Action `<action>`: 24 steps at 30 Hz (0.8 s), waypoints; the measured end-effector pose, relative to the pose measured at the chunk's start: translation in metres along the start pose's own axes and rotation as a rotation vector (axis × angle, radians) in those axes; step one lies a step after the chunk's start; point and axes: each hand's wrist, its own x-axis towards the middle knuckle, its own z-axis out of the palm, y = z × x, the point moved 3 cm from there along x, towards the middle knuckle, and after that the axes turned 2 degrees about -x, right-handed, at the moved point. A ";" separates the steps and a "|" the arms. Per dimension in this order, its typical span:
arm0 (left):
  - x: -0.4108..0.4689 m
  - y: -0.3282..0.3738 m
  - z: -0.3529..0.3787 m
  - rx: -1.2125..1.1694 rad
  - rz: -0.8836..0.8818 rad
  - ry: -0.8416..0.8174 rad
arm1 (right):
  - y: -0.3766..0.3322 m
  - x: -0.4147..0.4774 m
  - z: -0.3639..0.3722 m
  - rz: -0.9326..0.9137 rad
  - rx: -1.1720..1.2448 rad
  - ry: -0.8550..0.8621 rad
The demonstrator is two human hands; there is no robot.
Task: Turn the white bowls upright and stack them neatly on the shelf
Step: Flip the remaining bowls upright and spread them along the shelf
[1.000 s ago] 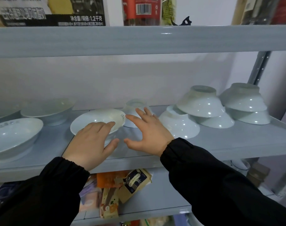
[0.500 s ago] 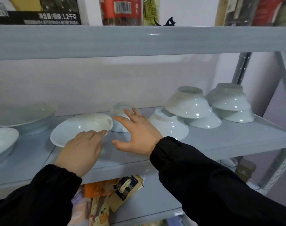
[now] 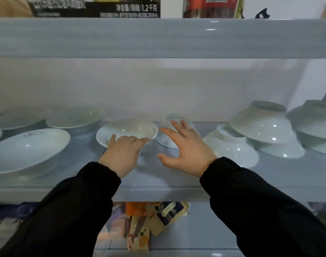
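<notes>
Left grip [image 3: 121, 156] released, fingers lying on near rim of upright shallow white ceramic bowl [image 3: 128, 129], mid pale grey shelf [image 3: 158, 193]; right grip [image 3: 186, 154] spread, holding nothing, before small overturned white bowl [image 3: 166, 141]; larger overturned white bowls [image 3: 264, 125] stacked further right.

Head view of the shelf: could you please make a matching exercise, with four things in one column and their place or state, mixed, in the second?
1. left hand
2. right hand
3. stacked bowls on the right
4. packets

A. upside down
B. on the lower shelf
C. fingers spread, holding nothing
D. fingers on the near rim of the upright bowl

Pairs: 1-D, 2-C, 3-A, 4-B.
</notes>
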 end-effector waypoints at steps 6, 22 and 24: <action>0.024 -0.025 0.006 -0.061 0.023 -0.057 | -0.001 0.014 0.012 0.010 -0.010 0.004; 0.077 -0.063 0.030 -0.122 0.179 0.015 | -0.004 0.032 0.024 0.072 -0.017 0.019; 0.082 -0.063 0.030 -0.092 0.186 0.018 | -0.003 0.031 0.025 0.082 -0.025 0.021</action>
